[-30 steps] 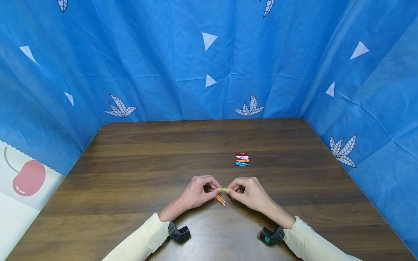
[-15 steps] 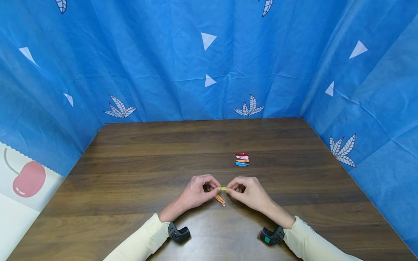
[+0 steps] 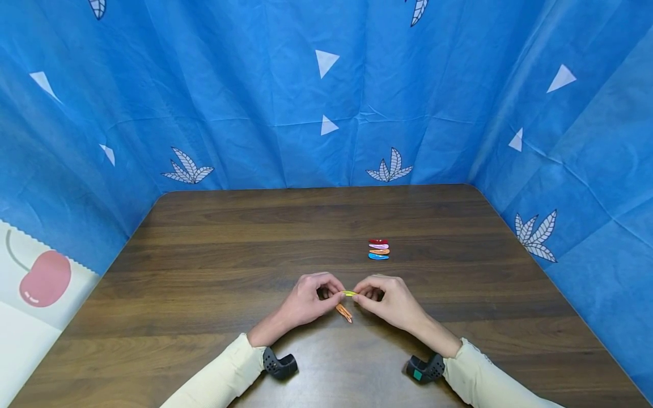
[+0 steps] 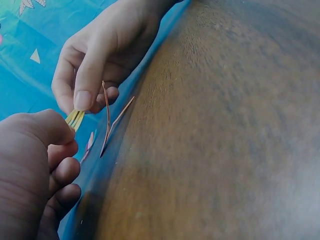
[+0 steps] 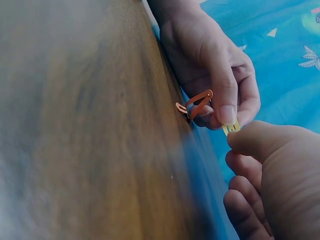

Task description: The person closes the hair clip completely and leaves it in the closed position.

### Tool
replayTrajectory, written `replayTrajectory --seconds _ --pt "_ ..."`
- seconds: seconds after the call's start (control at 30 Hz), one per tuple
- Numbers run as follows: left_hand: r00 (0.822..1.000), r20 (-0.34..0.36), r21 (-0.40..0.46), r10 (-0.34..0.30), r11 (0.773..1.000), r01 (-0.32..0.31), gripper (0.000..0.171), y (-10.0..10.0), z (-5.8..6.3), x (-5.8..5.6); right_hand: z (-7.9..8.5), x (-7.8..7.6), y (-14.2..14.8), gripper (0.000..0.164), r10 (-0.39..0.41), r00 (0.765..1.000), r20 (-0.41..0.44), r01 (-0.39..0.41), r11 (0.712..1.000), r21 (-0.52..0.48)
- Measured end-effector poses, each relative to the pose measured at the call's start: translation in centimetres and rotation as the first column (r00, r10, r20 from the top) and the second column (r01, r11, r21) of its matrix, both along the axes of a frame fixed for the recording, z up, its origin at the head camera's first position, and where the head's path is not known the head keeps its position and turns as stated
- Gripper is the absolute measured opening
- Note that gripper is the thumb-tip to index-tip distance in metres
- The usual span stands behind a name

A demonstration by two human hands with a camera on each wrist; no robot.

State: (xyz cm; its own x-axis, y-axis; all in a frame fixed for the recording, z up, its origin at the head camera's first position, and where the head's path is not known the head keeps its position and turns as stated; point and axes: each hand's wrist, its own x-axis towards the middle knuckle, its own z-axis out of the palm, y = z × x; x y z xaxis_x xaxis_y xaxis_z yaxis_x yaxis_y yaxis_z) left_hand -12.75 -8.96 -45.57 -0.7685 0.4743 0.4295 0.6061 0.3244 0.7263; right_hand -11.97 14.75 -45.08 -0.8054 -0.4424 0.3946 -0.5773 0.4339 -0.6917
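Note:
Between my two hands is a small yellow snap hair clip [image 3: 349, 293]. My left hand [image 3: 313, 297] pinches one end with thumb and forefinger, and my right hand [image 3: 389, 301] pinches the other. In the left wrist view the slotted strips of the yellow clip [image 4: 75, 120] show between the thumbs; both its ends are hidden by fingers. An orange hair clip [image 3: 344, 313] lies on the table just below the left fingertips. Its two arms are spread apart, as the orange clip [image 5: 201, 102] shows in the right wrist view.
Farther back on the wooden table [image 3: 245, 226], several hair clips lie in a neat stack of rows: a red clip [image 3: 378, 241], a pink clip [image 3: 378, 246], an orange one and a blue clip [image 3: 378, 256]. A blue patterned curtain [image 3: 285, 90] surrounds the table's back and sides.
Both hands stay almost in place, still pinching the yellow hair clip. Slightly more of the clip shows between the fingertips, and it looks a bit more bowed. The orange clip has not moved.

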Motion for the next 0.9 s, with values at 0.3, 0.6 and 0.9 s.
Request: replayTrajectory --seconds 0.3,0.6,0.9 --pt "1.000 -0.002 0.009 0.005 1.000 -0.004 0.007 0.00 -0.04 -0.11 -0.03 -0.12 0.12 0.020 0.036 0.998 -0.051 -0.036 0.999 -0.006" --pt "1.000 0.015 0.008 0.000 1.000 0.000 0.008 -0.06 0.20 -0.03 -0.08 -0.24 0.20 0.017 0.008 0.997 -0.080 -0.008 1.000 -0.001" --pt "0.999 0.038 0.008 -0.027 1.000 0.027 0.013 -0.01 0.08 -0.11 0.05 -0.21 0.24 0.014 -0.026 0.995 -0.101 0.028 0.999 0.020"
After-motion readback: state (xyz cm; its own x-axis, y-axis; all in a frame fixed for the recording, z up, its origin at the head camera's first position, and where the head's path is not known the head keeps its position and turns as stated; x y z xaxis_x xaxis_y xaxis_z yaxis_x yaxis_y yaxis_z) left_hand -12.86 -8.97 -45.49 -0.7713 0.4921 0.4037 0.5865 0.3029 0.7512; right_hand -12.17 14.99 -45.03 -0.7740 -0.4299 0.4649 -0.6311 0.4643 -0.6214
